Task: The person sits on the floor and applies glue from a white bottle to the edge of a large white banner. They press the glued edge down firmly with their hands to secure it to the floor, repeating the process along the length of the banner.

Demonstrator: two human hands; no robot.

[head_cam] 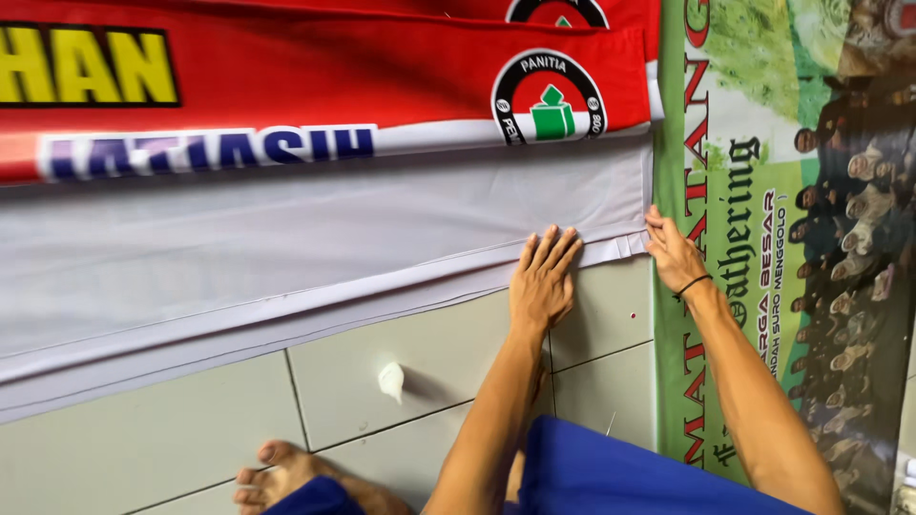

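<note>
Head view: left hand [542,281] flat, fingers together, pressing folded banner hem [315,310] on floor [143,448]; right hand [671,250] fingers pinching hem corner. Risk: crease slipping, fold skewing if pressure uneven.

Pale grey floor tiles [191,420] with dark grout lines run across the near part of the scene. A little white crumpled blob [391,380] sits on one tile, near the middle. Over on the right there's a second banner [763,191] lying flat, green edged, printed with a crowd of people in dark clothes. Bare foot [286,475] at the near edge, plus blue fabric [611,477] next to it.
</note>
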